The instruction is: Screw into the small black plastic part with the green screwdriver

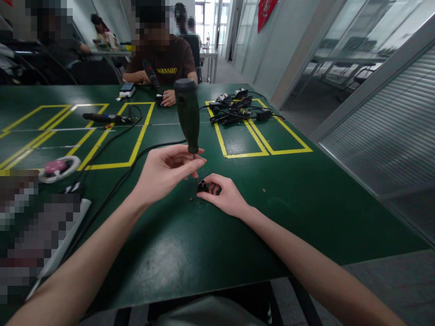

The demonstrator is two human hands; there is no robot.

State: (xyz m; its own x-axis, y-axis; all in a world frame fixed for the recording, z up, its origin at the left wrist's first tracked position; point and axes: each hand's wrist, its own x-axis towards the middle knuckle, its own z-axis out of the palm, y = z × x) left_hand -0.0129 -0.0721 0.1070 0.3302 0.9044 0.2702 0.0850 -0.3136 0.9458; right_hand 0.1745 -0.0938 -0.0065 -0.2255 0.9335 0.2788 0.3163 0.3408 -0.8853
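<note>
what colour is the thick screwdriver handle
The thick, rounded screwdriver handle is mostly dark green, seen in the head view.

I have my bare left forearm (98,244) coming in from eight o'clock and slanting toward two, its left wrist (140,195) almost straight. My left hand (163,170) sits the higher of the pair, its left thumb (185,169) aimed at two o'clock and meeting the bent fingers in a narrow pinching grip. My bare right forearm (299,251) enters from four o'clock, angled toward ten. My right hand (226,194) is lower, right thumb (209,196) nearest me, fingers curled inward, tips near the left hand.
</note>
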